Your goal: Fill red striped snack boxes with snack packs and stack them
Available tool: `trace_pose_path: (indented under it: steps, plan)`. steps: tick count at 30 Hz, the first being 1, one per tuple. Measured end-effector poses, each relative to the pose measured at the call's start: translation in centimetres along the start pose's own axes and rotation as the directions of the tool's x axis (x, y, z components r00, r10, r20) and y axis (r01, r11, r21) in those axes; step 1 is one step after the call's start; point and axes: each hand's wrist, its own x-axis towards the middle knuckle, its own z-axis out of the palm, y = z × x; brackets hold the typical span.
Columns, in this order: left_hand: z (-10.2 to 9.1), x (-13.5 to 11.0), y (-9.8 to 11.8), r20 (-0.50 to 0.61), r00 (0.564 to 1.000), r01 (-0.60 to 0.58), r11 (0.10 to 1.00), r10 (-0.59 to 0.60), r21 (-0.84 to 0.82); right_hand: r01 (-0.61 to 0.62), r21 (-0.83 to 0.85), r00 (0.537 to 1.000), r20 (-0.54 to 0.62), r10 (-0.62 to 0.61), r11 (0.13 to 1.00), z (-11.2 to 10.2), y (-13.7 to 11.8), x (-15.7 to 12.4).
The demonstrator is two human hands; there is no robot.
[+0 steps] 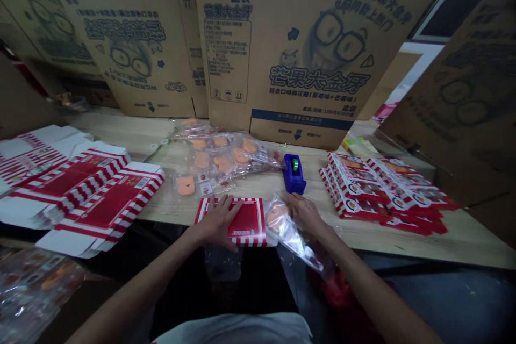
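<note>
A red-and-white striped carton (pixel 252 220) lies at the table's front edge. My left hand (pixel 220 223) spans it, with fingers over its top face and the thumb by its near side. At the carton's right end is a clear plastic packet (pixel 292 239) with an orange sweet inside. My right hand (pixel 307 215) is closed on the packet's right side, its fingertips partly hidden. Just beyond that hand stands a blue tape dispenser (pixel 294 174) with a green roll. Clear packets of orange sweets (pixel 226 158) lie in a heap behind the carton.
Flat striped cartons (pixel 108 207) are stacked at the left. Filled striped boxes (pixel 363 188) lie in piles at the right. Large cardboard boxes (pixel 226 75) wall off the table's back. More plastic packets (pixel 36 295) sit below the table at lower left.
</note>
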Motion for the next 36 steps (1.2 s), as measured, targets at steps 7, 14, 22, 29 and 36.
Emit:
trace_pose_path:
  steps: [7,14,22,29,36]
  plan:
    - [1.6,-0.3,0.5,-0.227,0.973,0.042,0.999,-0.043,-0.012,0.144,0.291,0.972,0.138,-0.190,0.946,-0.2,-2.0,0.7]
    - [0.8,-0.2,0.6,-0.107,0.994,0.025,0.998,-0.032,-0.061,0.001,0.489,1.000,-0.009,0.004,0.872,2.6,-2.9,2.6]
    - [1.1,-0.2,0.5,-0.044,0.998,0.038,0.998,-0.041,-0.059,-0.425,0.451,0.732,-0.339,0.591,0.785,1.1,1.3,-7.3]
    - [1.9,0.1,1.6,-0.137,0.990,0.002,0.997,-0.013,-0.078,-0.126,0.805,0.932,-0.104,0.346,0.580,4.3,-7.6,-4.6]
    - [0.8,-3.6,3.6,-0.423,0.762,0.405,0.871,-0.490,-0.279,0.075,0.889,0.766,-0.342,0.545,0.452,4.7,-12.9,-3.1]
